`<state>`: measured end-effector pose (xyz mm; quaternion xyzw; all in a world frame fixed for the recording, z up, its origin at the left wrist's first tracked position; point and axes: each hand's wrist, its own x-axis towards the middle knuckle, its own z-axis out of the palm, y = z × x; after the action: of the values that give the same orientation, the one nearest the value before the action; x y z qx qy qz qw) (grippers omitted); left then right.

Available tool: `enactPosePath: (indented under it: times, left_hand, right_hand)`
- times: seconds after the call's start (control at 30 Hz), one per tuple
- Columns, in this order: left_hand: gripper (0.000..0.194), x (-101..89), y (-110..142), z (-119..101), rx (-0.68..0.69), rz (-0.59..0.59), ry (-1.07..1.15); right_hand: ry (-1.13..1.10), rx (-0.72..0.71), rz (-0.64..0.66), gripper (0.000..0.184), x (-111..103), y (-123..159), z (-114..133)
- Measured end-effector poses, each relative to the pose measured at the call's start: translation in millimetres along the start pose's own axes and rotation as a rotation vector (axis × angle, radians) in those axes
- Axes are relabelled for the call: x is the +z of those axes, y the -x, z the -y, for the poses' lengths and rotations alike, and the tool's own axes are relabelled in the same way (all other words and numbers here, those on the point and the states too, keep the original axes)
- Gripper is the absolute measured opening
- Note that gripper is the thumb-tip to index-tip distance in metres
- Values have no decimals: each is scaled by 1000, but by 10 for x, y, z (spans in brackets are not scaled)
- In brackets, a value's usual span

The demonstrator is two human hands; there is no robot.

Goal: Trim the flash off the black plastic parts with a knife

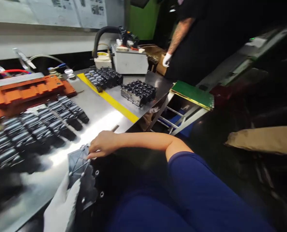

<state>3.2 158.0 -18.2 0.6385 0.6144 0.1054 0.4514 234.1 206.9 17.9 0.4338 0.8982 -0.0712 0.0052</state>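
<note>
My left hand (62, 203), in a white glove, grips a dark moulded plastic part (81, 177) with raised ribs and several round metal-looking inserts along its edge. The part is held tilted at the front edge of the metal table. Bare and closed, my right hand (103, 144) is at the part's upper edge, fingers pinched together. A short dark strip (115, 128) shows just behind that hand; I cannot tell whether it is a tool in the fist or lies on the table. The fingertips' contents are hidden.
Rows of black parts (39, 129) lie left, before an orange fixture (27, 91). Beyond a yellow tape line (109, 100) sit more black parts (138, 91) and a grey box (131, 61). A green-topped step stool (193, 93) stands right; a person in black (206, 42) is behind it.
</note>
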Motion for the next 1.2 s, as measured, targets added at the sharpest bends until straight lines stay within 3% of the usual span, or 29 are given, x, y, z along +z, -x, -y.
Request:
enactPosePath:
  times: [0.07,0.17,0.27,0.6,0.87,1.2]
  left_hand:
    - [74,11,65,-27,-74,-115,121]
    - [72,63,58,-59,-11,-101,315]
    - [72,95,5,-29,0,-122,394]
    - [73,149,-38,105,50,-111,451]
    - [72,203,-7,26,-2,-164,498]
    - [70,228,2,21,31,-157,568]
  right_hand:
    - [-3,31,13,46,24,28,4]
    - [28,133,-45,45,80,54,-32]
    - [-33,94,-88,43,148,67,-68]
    - [3,121,-115,46,194,67,-60]
    - [28,230,-166,50,286,130,18]
    - [-49,255,-246,48,404,171,20]
